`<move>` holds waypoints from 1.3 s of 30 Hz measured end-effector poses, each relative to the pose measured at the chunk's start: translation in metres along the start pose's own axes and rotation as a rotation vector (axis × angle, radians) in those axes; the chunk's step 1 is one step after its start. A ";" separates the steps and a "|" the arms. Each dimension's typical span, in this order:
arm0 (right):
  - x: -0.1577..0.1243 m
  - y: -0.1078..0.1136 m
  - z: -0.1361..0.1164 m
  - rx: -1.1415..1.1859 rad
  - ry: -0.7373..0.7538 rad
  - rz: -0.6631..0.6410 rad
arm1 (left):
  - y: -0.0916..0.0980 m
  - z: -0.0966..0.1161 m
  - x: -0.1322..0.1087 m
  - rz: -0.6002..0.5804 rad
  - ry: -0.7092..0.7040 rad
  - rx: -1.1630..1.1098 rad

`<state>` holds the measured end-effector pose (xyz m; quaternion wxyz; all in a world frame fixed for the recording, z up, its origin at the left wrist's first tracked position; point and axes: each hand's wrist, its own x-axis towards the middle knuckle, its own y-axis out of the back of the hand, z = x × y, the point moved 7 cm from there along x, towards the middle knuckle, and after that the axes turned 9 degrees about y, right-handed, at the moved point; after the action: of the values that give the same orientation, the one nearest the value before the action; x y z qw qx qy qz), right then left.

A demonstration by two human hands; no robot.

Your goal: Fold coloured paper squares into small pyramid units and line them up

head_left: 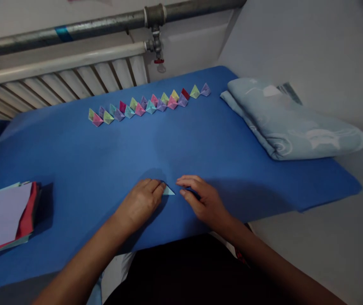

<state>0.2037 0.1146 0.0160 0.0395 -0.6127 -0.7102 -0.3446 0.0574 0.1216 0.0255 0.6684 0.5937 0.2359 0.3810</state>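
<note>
A small light-blue folded paper piece [169,191] lies on the blue mat [82,169] near its front edge. My left hand [141,202] rests on the mat with curled fingers pressing on the left side of that piece. My right hand [202,201] lies just to the piece's right, fingers bent and tips close to it. Whether the right fingers touch the paper I cannot tell. At the far side of the mat stands a long row of several small folded paper shapes [149,104] in pink, green, purple, yellow and red.
A stack of coloured paper sheets [3,218] lies at the mat's left edge. A folded pale-blue blanket [292,123] sits at the right. A radiator [60,82] and metal pipes [105,25] run behind the mat.
</note>
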 end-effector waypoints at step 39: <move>0.017 -0.030 -0.005 -0.083 -0.174 -0.012 | 0.015 0.007 -0.001 0.352 0.504 -0.256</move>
<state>0.1706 0.1259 0.0145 -0.0498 -0.6373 -0.6995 -0.3195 0.0580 0.1166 0.0413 0.5822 0.4234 0.2381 0.6520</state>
